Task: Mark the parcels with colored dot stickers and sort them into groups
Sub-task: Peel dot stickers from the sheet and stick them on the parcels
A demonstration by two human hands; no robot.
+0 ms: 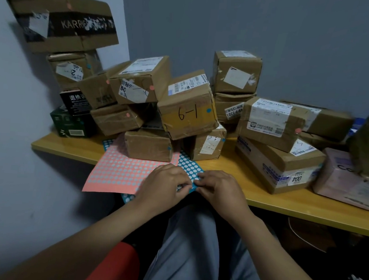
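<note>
Parcels [188,109] in brown cardboard are heaped along the back of a yellow table [284,201], against a grey wall [274,26]. The heap climbs highest on the left, topped by a wide tilted box [63,22] with a black band of tape and a pink dot [69,6] on its upper face. Near the middle, a box marked 6-1 [187,118] leans on its neighbours and carries a blue dot [208,110] near its right edge. To the right, a labelled box [270,124] rests on a longer carton [273,168] and shows a second pink dot [298,130] at its right corner. A pink parcel [346,179] lies at the far right and a dark green box [71,123] at the far left.

In front of the heap, a pink sticker sheet [122,170] lies flat with its near corner hanging over the table's front edge; its far edge reaches a small plain box [148,146]. A blue sticker sheet [188,165] lies partly under it, showing at the right and below the pink corner.

Both hands meet over the near part of the blue sheet. The left hand [163,184] has its fingers curled and pinches the sheet; the right hand [221,188] pinches the same sheet from the other side, fingertips close to the left's. Whether a dot is lifted between them cannot be told. Grey trousers [193,249] fill the view below the table.
</note>
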